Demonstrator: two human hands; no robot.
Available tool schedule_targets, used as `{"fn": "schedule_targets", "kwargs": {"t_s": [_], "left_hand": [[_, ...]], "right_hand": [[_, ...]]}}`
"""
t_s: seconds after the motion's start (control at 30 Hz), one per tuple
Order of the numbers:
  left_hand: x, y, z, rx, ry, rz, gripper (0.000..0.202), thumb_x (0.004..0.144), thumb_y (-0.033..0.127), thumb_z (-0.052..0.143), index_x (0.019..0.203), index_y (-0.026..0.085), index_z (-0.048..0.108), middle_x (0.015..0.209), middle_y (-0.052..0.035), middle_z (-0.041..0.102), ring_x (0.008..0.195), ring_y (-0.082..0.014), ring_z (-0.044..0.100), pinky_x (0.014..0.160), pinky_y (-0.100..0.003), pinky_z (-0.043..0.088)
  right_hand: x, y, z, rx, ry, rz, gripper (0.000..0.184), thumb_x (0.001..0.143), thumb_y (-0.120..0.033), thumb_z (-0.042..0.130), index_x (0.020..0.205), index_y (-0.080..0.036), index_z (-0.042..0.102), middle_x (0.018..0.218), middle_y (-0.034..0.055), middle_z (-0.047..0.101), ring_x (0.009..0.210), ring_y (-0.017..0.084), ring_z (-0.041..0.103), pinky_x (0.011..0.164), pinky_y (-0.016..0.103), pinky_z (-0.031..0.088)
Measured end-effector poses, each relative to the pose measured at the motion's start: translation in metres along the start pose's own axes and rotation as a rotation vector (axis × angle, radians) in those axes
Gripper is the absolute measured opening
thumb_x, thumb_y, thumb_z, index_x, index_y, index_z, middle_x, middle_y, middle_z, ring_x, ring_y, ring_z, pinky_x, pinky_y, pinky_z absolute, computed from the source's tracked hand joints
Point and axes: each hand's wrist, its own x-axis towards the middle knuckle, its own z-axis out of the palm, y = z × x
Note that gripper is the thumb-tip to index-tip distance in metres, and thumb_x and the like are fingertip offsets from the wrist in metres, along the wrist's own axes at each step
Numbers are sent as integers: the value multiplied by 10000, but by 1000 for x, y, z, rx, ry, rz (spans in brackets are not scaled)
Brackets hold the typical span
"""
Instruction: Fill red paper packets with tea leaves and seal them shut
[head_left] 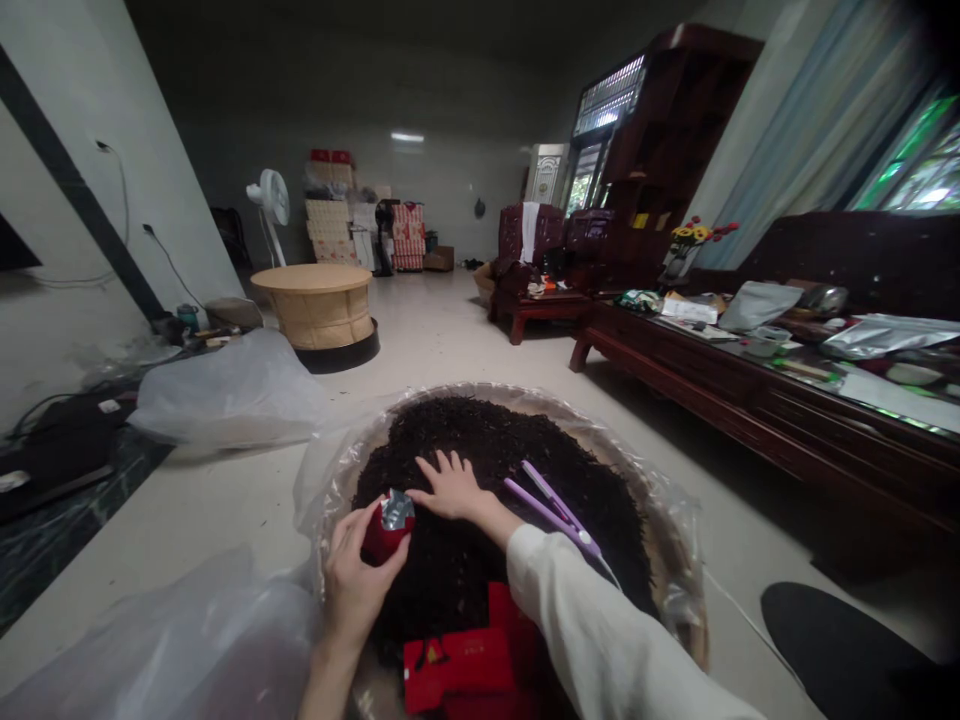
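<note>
Between the thumb and fingers of my left hand (355, 565) is a small red foil pouch (386, 530), its silvery inside showing at the open top. My right hand (452, 490) lies palm down on a heap of dark loose tea leaves (480, 430), fingers spread, just right of the pouch. The leaves fill a wide round basket (675, 540) lined with clear plastic. A purple hair-straightener-like sealer (559, 515) rests on the leaves to the right, its two arms apart. Red packets (461, 665) lie at the basket's near side, partly covered by my right sleeve.
Clear plastic bags (225, 390) lie on the floor to the left. Ahead stand a round wooden-topped drum table (311, 275) and a white fan (271, 200). A long dark wooden table (697, 380) with clutter runs along the right, and a black round stool (832, 640) sits near right.
</note>
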Motion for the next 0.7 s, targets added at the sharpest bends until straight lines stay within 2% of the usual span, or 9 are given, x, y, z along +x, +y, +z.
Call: {"fn": "schedule_targets", "kwargs": {"t_s": [0.1,0.17,0.27,0.37,0.43,0.57,0.7], "left_hand": [[0,-3,-2,13,0,-9,436,748,402,639,1117,173,598,996,-94,611,901,-239,626,797,-382,544],[1,-6,-2,9,-1,2,443,752,395,637,1130,168,589,996,-94,605,906,-236,620,809,-381,540],[2,-7,0,4,6,6,448,754,390,637,1137,164,584,995,-94,602,907,-232,617,818,-378,536],[3,-5,3,2,21,6,449,747,395,643,1131,168,588,991,-90,608,905,-232,618,814,-375,538],[5,-2,4,0,21,18,454,747,396,644,1132,163,587,983,-91,608,901,-231,616,803,-371,542],[9,1,2,8,27,37,452,749,391,645,1127,149,591,961,-92,602,869,-219,616,781,-360,549],[9,2,-1,9,26,22,438,743,393,647,1118,172,602,949,-79,603,850,-213,618,770,-355,550]], "right_hand": [[-14,-8,6,-140,113,-148,739,777,-657,505,1370,-227,412,1347,209,431,1227,388,392,946,538,333],[-27,-6,6,-220,150,-243,675,744,-644,560,1267,-221,506,1211,182,515,1104,353,471,883,498,388],[-39,1,4,-294,177,-292,628,710,-638,602,1161,-202,564,1165,169,533,1104,351,454,902,499,372],[-36,4,7,-273,189,-271,785,679,-658,615,1306,-215,456,1355,185,413,1237,393,344,965,541,307],[-31,2,9,-255,138,-305,818,690,-651,605,1366,-243,388,1404,171,370,1247,392,341,963,553,306],[-34,3,3,-311,109,-393,573,735,-555,615,1197,-221,551,1177,143,535,1075,326,480,871,482,399],[-45,18,-13,-331,141,-357,477,731,-502,655,1105,-213,597,1070,122,554,993,292,511,835,425,413]]}}
